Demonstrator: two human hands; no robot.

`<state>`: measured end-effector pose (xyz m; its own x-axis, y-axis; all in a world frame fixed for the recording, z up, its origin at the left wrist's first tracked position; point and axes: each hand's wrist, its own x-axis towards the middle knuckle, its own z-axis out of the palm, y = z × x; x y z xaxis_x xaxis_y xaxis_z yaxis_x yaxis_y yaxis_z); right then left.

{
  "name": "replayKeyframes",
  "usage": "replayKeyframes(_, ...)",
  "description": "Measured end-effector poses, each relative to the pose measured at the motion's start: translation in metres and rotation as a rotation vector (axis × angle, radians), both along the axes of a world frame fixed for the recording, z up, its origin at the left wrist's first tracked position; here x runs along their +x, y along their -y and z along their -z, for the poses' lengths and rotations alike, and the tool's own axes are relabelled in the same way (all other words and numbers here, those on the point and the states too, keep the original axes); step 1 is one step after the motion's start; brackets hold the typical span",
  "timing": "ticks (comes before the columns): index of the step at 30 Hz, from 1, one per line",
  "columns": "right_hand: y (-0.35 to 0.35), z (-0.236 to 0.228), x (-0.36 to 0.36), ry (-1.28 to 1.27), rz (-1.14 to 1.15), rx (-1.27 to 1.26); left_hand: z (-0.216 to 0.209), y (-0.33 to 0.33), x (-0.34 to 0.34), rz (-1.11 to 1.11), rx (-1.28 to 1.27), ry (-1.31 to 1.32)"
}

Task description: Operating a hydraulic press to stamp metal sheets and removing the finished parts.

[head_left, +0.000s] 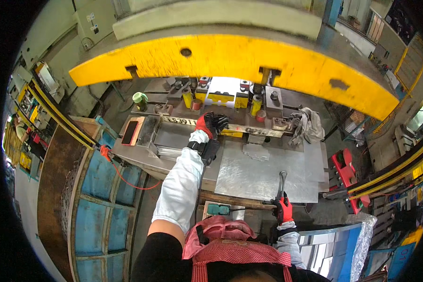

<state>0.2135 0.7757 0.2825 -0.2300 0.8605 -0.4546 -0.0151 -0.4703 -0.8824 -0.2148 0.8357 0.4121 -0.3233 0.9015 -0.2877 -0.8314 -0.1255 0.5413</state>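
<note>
My left hand (213,124), in a red and black glove, reaches to the front edge of the press die. Its fingers look loosely spread by the light lettered bar (181,121), and I see nothing held in them. In another such glove, my right hand (283,210) is closed around a metal wrench-like tool (282,182) with a ringed far end, near the sheet's front edge. A flat metal sheet (249,176) lies on the press table before me, with a small cut metal piece (255,152) on it. A dark rod runs from near my right hand toward a green block (218,209).
The yellow press beam (230,58) spans overhead. Left are a phone (132,132), a green-capped bottle (140,99) and a blue metal bin (90,221). A grey rag (308,126) hangs at right, near a red rack (346,176). A person (21,129) stands far left.
</note>
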Motion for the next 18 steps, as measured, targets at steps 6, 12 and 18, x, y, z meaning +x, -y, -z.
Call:
replayKeyframes(6, -0.007, 0.033, 0.011, -0.008, -0.016, 0.053, 0.027, -0.008, -0.014, -0.011, 0.165, -0.585)
replayKeyframes(12, -0.013, 0.055, 0.015, -0.108, 0.029, 0.136, 0.021, -0.017, 0.000, -0.034, -0.070, -0.054)
replayKeyframes(18, -0.004, 0.006, 0.002, -0.017, -0.019, 0.090, 0.016, -0.011, -0.006, -0.001, 0.035, 0.014)
